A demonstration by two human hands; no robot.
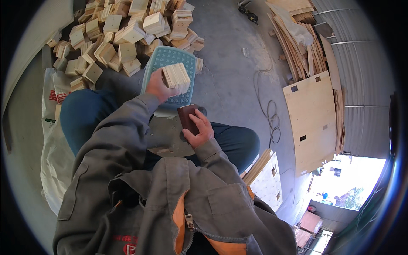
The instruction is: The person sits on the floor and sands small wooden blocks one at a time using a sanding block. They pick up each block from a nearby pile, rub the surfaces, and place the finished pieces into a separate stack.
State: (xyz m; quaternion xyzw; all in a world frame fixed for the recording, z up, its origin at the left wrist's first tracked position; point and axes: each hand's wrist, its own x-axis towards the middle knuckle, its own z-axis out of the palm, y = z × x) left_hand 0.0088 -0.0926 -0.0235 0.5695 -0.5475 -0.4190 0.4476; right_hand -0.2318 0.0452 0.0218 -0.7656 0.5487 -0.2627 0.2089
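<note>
My left hand is closed around a stack of small pale plywood squares, with their layered edges facing up. The stack is over a blue-green plastic stool with a patterned top; whether it rests on that top I cannot tell. Just nearer, my right hand grips a dark reddish-brown rectangular block, with the thumb on one side and the fingers over the other. The block is held apart from the plywood stack.
A large heap of small plywood pieces lies beyond the stool to the left. At left is a white plastic sack. Big plywood sheets lean along the right wall, and a cable loops on the floor. Another board stack stands near my right side.
</note>
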